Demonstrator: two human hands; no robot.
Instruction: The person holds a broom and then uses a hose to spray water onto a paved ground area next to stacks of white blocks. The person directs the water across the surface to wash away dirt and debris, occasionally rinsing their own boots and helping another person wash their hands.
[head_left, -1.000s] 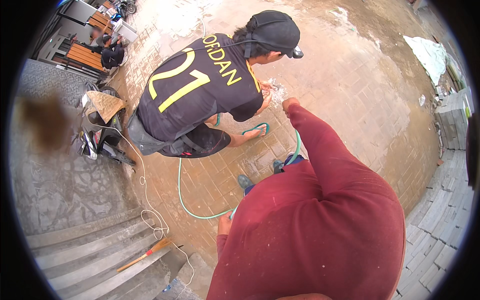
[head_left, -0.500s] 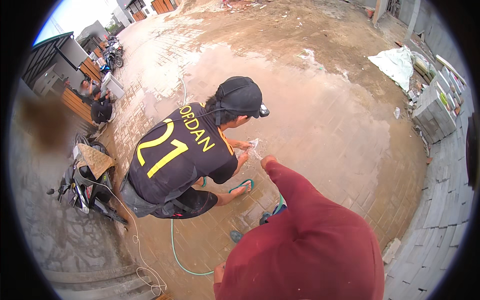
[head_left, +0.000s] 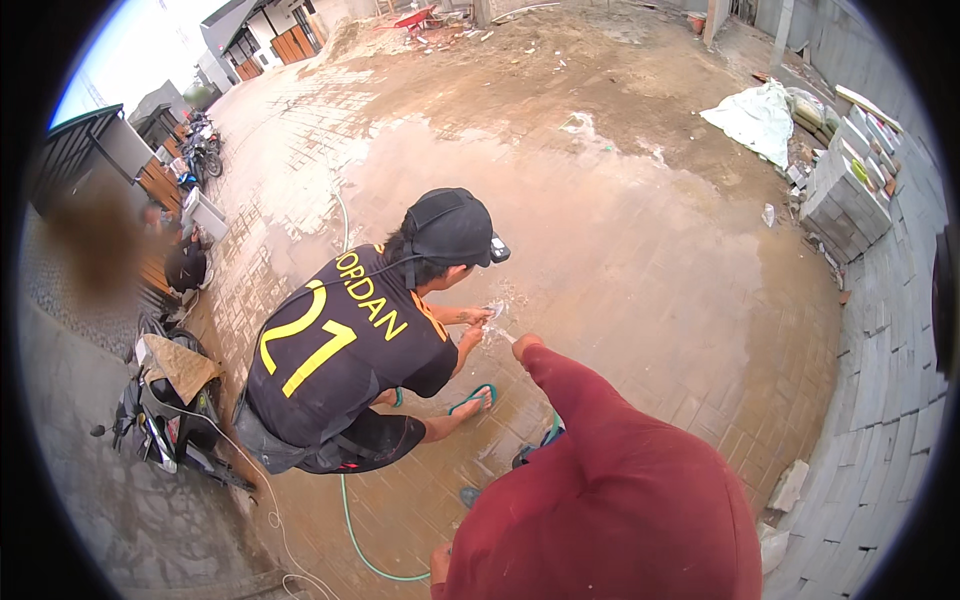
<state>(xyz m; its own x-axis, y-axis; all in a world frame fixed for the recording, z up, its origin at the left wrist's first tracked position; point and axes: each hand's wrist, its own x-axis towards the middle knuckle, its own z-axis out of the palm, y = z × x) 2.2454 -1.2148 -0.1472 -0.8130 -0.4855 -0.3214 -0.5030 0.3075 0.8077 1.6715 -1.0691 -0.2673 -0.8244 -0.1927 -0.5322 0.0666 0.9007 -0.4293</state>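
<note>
My right hand (head_left: pixel 525 346), at the end of an outstretched maroon sleeve (head_left: pixel 610 415), is closed in a fist. A stretch of green hose (head_left: pixel 552 430) shows beneath that arm, and thin water runs from the fist. Its splash (head_left: pixel 496 318) meets the hands (head_left: pixel 480 322) of a crouching co-worker (head_left: pixel 350 340), just ahead and left of my fist. What those hands hold, if anything, is too small to make out. Low down, my left hand (head_left: pixel 440 564) shows only partly beside my body, close to a green hose loop (head_left: pixel 385 573); its fingers are mostly hidden.
Wet paving (head_left: pixel 620 270) spreads around us. A parked motorbike (head_left: pixel 175 410) stands at the left, near a white cable (head_left: pixel 275 510). Stacked grey blocks (head_left: pixel 845 205) and a white sheet (head_left: pixel 752 125) lie at the right. Farther left are more people (head_left: pixel 185 262) and motorbikes (head_left: pixel 200 150).
My view has shifted, so the co-worker and my right hand appear lower and farther left. The splash between our hands continues; both of us hold nearly the same posture.
</note>
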